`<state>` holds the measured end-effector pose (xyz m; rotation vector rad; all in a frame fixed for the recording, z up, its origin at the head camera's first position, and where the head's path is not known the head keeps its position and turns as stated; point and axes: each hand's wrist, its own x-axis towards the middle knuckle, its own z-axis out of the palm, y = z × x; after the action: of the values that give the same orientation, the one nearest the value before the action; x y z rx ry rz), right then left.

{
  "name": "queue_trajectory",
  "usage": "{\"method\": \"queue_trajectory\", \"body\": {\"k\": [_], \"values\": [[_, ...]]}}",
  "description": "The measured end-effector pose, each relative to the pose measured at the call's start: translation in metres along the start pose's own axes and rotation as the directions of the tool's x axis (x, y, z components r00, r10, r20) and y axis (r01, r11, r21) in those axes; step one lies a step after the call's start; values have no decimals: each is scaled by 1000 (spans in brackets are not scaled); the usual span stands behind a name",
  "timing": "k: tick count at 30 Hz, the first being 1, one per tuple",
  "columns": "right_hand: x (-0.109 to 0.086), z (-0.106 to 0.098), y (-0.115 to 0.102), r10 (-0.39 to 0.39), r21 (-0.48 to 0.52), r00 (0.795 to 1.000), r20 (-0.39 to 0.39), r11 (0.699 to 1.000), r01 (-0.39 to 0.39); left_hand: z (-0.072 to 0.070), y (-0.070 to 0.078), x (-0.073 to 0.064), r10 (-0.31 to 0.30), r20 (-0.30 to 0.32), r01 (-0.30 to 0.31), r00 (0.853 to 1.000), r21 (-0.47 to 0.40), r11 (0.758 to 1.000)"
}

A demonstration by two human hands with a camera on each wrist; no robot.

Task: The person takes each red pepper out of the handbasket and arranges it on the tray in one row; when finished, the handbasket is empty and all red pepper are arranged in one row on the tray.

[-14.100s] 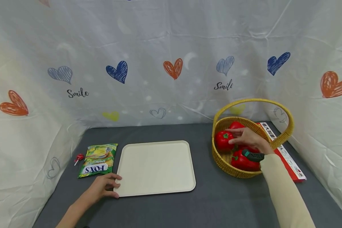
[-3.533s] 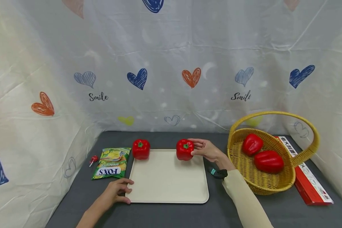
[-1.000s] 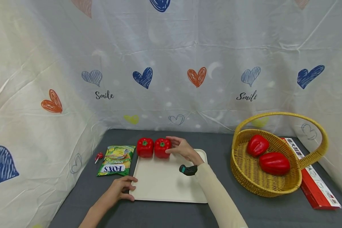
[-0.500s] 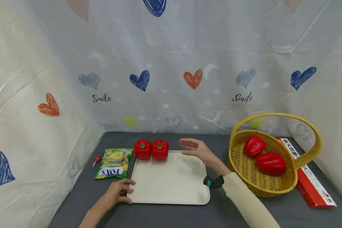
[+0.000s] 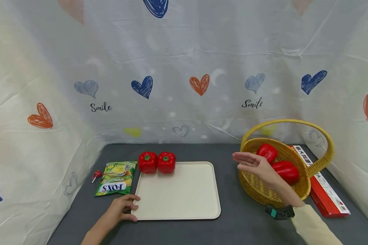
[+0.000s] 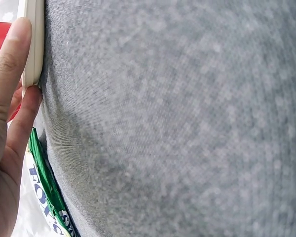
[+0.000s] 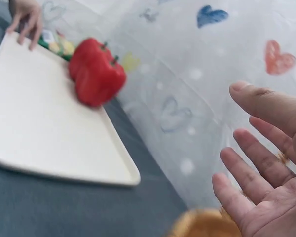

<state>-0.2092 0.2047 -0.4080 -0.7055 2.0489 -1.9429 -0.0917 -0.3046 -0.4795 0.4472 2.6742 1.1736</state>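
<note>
Grey and matt, the desk [image 5: 196, 234] fills the foreground, with a cream sleeve [image 5: 314, 224] at the near right and a black wristband [image 5: 280, 213] just past its cuff. On the near left, the left hand [image 5: 118, 209] holds a cream tray [image 5: 178, 197] at its near left corner, the fingers bent at the left rim and the thumb by the corner. The left wrist view is mostly grey surface, so how firm that hold is seems hard to judge. To the right, the right hand [image 5: 260, 168] is over the left part of a yellow wicker basket [image 5: 251, 189]; its fingers are nearly straight, the thumb stands away from them, and it has hold of nothing.

A green and yellow packet [image 5: 116, 177] lies flat left of the tray, its lettering upside down, with a red lollipop [image 5: 97, 174] just left of it. In the basket, a red pepper [image 5: 286, 172] lies partly behind the right hand, and another pepper [image 5: 267, 151] sits farther back. A long red and white box [image 5: 325, 197] lies along the basket's right side. At the tray's far left corner, a third pepper [image 5: 147, 162] and a fourth pepper [image 5: 166, 162] stand side by side, touching, green stems up. Behind the desk hangs a pale sheet [image 5: 178, 44] printed with hearts and the word "Smile".
</note>
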Motion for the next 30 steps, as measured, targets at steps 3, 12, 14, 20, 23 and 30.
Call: {"method": "queue_trajectory", "body": {"k": [3, 12, 14, 20, 23, 30], "values": [[-18, -21, -1, 9, 4, 999, -48, 1000, -9, -1, -1, -2, -3, 4, 3, 1000, -17, 1000], [-69, -73, 0, 62, 32, 969, -238, 998, -56, -2, 0, -3, -3, -5, 3, 1000, -22, 1000], [-79, -82, 2, 102, 3, 947, -305, 994, -106, -2, 1, -3, 0, -5, 0, 1000, -18, 1000], [-93, -98, 7, 158, -80, 882, -444, 974, -214, -3, 0, -2, 7, -8, -7, 1000, 12, 1000], [-93, -100, 10, 165, -139, 863, -477, 955, -260, -3, 0, -1, 6, -5, -5, 1000, 17, 1000], [-92, -100, 14, 143, -208, 865, -481, 940, -271, 0, -2, 0, -5, 4, 5, 1000, -17, 1000]]}}
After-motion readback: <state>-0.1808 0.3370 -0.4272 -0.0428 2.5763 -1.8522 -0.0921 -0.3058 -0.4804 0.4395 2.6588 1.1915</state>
